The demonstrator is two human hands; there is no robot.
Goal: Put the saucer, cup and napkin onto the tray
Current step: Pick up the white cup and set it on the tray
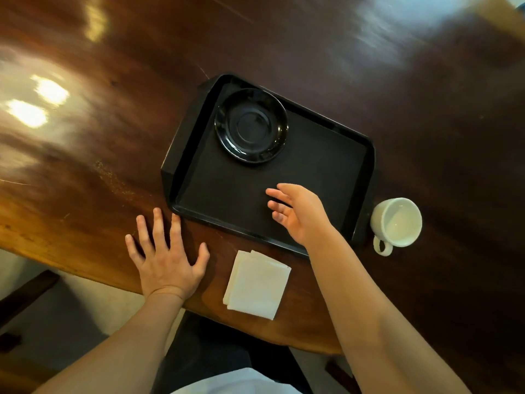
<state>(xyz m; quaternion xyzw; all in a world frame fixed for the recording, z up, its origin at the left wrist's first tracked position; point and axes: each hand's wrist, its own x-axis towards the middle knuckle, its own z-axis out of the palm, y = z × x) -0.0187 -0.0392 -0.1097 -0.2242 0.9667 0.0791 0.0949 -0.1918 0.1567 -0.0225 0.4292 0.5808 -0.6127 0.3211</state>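
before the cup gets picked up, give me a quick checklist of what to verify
1. Saucer on tray: ok.
2. Saucer top bare for the cup: ok.
3. Cup upright on the table, just off the tray's right edge: ok.
4. Right hand open and holding nothing: ok, though it hovers over the tray, not at the cup.
5. Left hand flat on the table, clear of the tray: ok.
6. Napkin on tray: not ok, it lies on the table.
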